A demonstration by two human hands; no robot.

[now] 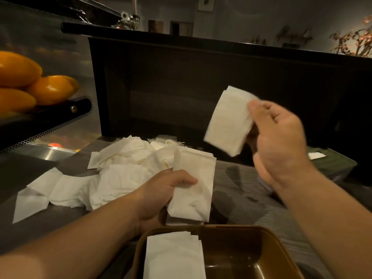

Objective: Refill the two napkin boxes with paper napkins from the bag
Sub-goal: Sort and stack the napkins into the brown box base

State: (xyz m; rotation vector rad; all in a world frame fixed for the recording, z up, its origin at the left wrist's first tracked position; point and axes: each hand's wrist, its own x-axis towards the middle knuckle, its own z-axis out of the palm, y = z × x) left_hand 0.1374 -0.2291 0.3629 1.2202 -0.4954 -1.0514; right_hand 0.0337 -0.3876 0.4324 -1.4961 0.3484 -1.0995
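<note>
Counts, placed relative to the brown plastic napkin box (241, 248) at the bottom edge:

One such box is in view. One stack of folded white paper napkins (173, 256) lies inside it, on its left side.

Two hands: the left hand (161, 196) just above the box, the right hand (281, 141) above and to its right.

Two held white napkin bundles: one (193, 184) in the left hand, one (229, 121) in the right.

One loose heap of white napkins (112, 174) up-left of the box; single sheets cannot be counted.

At least three orange fruits (48, 89) far up-left.
</note>
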